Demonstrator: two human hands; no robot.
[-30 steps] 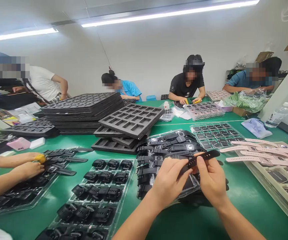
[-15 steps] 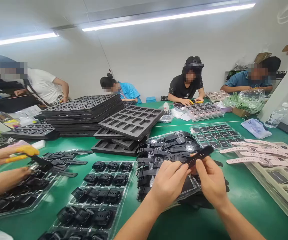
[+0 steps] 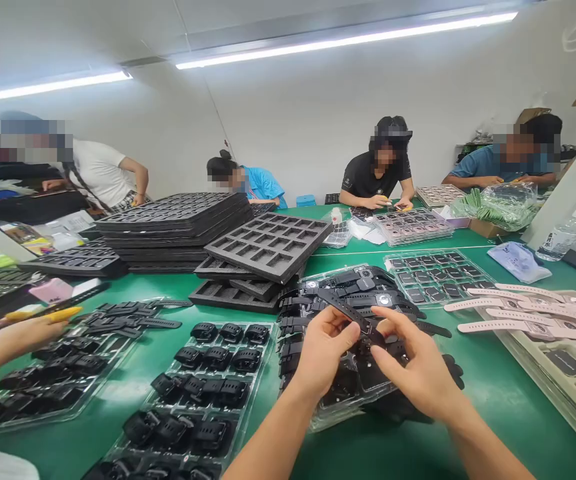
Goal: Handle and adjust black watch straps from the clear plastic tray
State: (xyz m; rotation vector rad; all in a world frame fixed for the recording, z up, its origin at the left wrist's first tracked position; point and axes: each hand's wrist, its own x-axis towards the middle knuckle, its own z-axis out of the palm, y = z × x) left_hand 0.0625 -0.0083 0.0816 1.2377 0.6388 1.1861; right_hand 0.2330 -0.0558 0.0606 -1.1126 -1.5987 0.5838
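Note:
Pinched in my left hand (image 3: 324,347) is a black watch strap (image 3: 342,308), its holed end slanting up to the left. Whether a watch body hangs from it is hidden behind my fingers. My right hand (image 3: 411,360) is just to the right, thumb and forefinger spread apart around the strap's near end. Below both hands lies a clear plastic tray (image 3: 325,417) loaded with black smartwatches (image 3: 295,343), their straps stretched out sideways. Left of it, another clear tray (image 3: 261,400) carries rows of black smartwatches (image 3: 217,358) with straps curled closed.
Black foam trays (image 3: 273,243) are stacked behind, with a taller stack (image 3: 173,230) further left. Watches with pink straps (image 3: 498,323) lie on a beige tray (image 3: 523,363) at right. A co-worker's yellow-tipped hand (image 3: 51,327) reaches in from the left. Several people sit across the green table (image 3: 368,447).
The strap has swung from pointing up right to pointing up left. My right fingers have parted from it. The co-worker's hands at left have drawn back leftward, and the view has shifted slightly.

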